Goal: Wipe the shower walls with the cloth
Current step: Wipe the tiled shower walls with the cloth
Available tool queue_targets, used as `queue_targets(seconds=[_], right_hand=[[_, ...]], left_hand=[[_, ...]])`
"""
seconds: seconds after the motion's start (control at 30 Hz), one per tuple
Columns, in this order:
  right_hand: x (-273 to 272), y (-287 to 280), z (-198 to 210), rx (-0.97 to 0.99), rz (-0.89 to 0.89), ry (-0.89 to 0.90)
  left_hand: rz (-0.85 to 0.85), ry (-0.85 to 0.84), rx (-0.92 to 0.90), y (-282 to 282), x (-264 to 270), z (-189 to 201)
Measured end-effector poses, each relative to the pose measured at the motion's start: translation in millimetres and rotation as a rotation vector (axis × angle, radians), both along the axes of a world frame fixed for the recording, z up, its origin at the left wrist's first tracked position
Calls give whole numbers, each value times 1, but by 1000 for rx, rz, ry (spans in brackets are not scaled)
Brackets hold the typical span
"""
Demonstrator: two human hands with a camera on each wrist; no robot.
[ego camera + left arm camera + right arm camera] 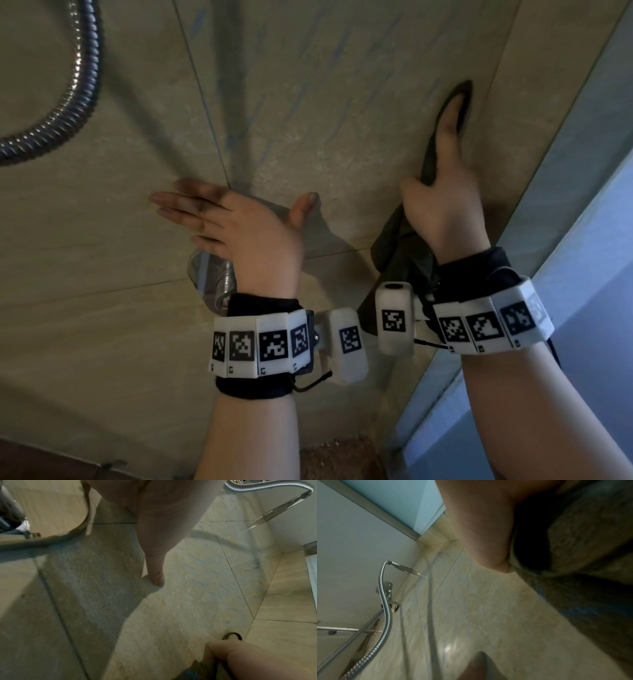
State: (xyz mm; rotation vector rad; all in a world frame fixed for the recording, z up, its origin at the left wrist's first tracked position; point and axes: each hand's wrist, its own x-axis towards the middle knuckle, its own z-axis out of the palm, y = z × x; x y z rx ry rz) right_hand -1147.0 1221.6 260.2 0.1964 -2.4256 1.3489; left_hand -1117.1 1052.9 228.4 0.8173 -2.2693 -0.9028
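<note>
Touching wall (pixel 342 102): two hands (pixel 246 226) (pixel 445 205), one cloth (pixel 404 253)

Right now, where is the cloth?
In the head view the cloth is on the right, held against the tiled wall by the right hand, near the corner by the bluish panel.

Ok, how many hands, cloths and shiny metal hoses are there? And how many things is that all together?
hands: 2, the left hand flat on the tiles and the right hand holding the cloth
cloth: 1, dark
metal hose: 1
Total: 4
</note>
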Motion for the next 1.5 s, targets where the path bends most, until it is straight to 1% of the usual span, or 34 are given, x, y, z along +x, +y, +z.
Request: queue_targets(seconds=[0.07,0.17,0.23,0.3,0.5,0.7,0.87,1.07,1.13,1.2,1.33,1.43,1.5], right_hand=[[2,0,-1,20,-12,9],[-3,-2,6,-17,-46,21],[-7,0,12,-65,-37,46],[-9,3,15,-67,-8,65],[2,-2,-8,26,-49,26],[-10,5,15,-33,-41,68],[3,-1,-11,28,-1,61],[-12,7,3,-84,-41,57],[-9,3,0,-65,-27,65],[-5,-2,-14,-34,-1,84],[3,-12,-38,89,66,50],[10,-20,-43,194,159,26],[7,-20,-37,255,162,44]], left_hand=[[0,10,-8,1,1,1],[11,17,-20,1,0,0],[16,15,-23,0,-1,-2],[18,7,-23,0,-1,-2],[2,-15,-7,2,1,2],[11,-4,7,0,-1,1],[10,-10,2,1,0,3],[13,-15,-9,1,0,2],[8,-20,-10,2,0,3],[7,-21,-13,3,1,3],[22,-33,-16,0,-2,1],[11,-52,0,-3,-4,0],[4,-56,2,-4,-5,-1]])
